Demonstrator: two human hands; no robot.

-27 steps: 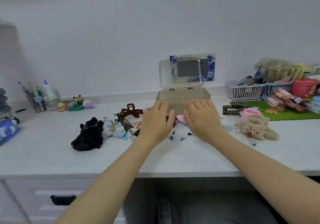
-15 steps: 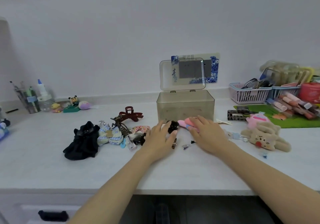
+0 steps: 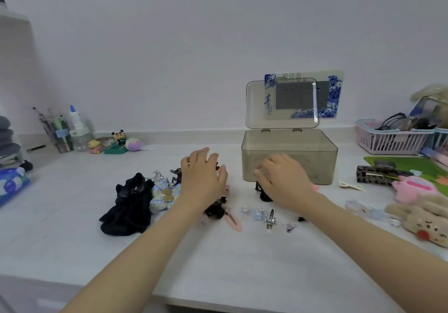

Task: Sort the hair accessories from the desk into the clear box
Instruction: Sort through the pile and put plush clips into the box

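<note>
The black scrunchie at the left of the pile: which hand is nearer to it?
Left. The left hand hovers just right of the black scrunchie, over the pile. The right hand is farther right, in front of the clear box.

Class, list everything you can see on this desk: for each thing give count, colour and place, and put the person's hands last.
clear box: one, smoky clear, lid up, desk centre-right
black scrunchie: one, black, left of hands
blue floral bow: one, pale blue, beside the scrunchie
pink snap clip: one, pink, desk front
small clips: several, silver and pale blue, desk front
leopard claw clip: one, brown, right of box
plush toys: two, pink and beige, far right
pink basket: one, pink, back right
left hand: one, over the pile
right hand: one, before the box
</note>
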